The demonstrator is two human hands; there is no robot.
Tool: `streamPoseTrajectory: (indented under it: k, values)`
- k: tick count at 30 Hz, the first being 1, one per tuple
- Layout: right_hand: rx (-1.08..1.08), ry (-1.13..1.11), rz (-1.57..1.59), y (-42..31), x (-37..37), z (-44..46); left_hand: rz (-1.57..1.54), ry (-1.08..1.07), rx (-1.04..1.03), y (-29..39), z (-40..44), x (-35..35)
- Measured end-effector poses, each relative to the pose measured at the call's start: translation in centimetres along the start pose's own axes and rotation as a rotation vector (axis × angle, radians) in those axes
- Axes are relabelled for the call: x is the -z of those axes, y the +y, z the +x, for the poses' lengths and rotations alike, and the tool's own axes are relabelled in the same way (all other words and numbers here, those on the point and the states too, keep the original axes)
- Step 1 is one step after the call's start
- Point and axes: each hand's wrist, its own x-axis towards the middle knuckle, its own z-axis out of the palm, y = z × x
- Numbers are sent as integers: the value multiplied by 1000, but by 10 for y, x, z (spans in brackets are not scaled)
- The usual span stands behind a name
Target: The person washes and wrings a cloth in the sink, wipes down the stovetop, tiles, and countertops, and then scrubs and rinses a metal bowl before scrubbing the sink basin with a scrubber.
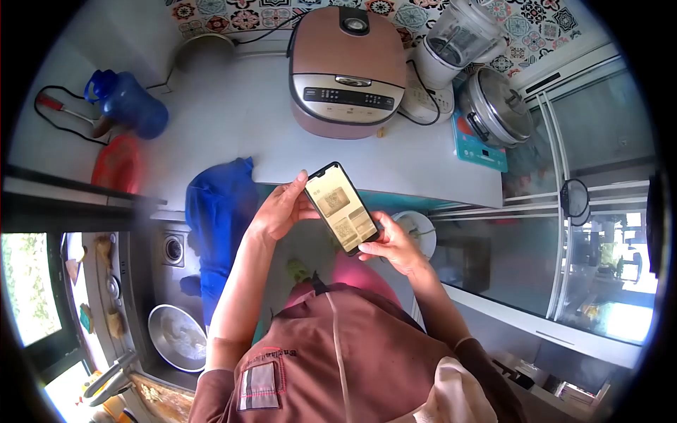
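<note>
A phone [341, 209] with a lit, yellowish screen is held tilted in front of my body. My left hand [283, 207] grips its upper left edge, thumb near the top corner. At its lower right edge is my right hand [395, 242], with the thumb on the front near the bottom. Both hands are closed on the phone; some fingers are hidden behind it. Small text and square images on the screen are too small to read. Below the phone is a brown apron [338, 352].
A pink rice cooker [345, 63] stands on the counter [226, 106]. To its right are a blender [455, 42] and a steel pot [497, 106]. A blue cloth [220, 211] hangs at left, above a sink with a metal bowl [176, 338]. A blue jug [134, 106] stands farther back.
</note>
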Motion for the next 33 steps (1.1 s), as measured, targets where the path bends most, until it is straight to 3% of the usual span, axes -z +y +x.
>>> streamPoseTrajectory:
  k: [2,3,7,12,15,18,22,26,29,33]
  values:
    - [0,36,37,7,9,-2,-23,12,37,-9,11,-3]
    - [54,-55,81,12,23,18,37,76,87,-5,29,-1]
    - [223,137,-259,-17,83,34,120,104,141,-20,96,-32]
    - [349,270,-377,-32,136,58,115,134,240,-30,154,-63]
    - [342,324,-446,-30,168,70,-2,156,293,-41,187,-76]
    - [133,385,-516,-32,193,80,-167,188,339,-65,219,-89]
    - [236,455,-742,-24,207,84,-260,154,340,-84,237,-85]
    - [16,427,-767,-48,213,92,-370,248,273,-98,267,-95]
    - [99,525,-1066,-51,217,110,-553,361,193,-118,299,-100]
    - [231,481,-1206,-51,226,125,-641,373,178,-114,312,-104]
